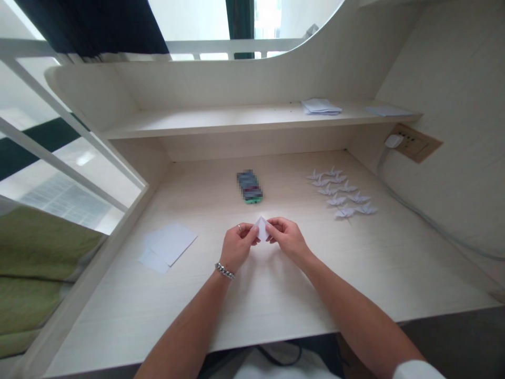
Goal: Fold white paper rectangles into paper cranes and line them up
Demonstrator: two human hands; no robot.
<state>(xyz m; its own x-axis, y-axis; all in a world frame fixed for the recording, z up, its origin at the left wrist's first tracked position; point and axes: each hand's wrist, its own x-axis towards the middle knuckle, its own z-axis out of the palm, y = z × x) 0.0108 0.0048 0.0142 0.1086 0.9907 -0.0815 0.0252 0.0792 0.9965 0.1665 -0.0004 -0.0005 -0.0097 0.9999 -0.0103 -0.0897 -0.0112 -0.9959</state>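
Paper [261, 230] is pinched by left hand [238, 245] and right hand [290, 238], both nearly closed.

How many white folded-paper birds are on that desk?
10 white folded-paper birds, on the right side of the pale wood-grain desk: five in a left-hand column, five in a right-hand column, both slanting back to front. None appears hidden.

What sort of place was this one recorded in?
Probably a study corner in a home or dorm room: a pale desk with a shelf above it, a socket at right, and a dark curtain at upper left.
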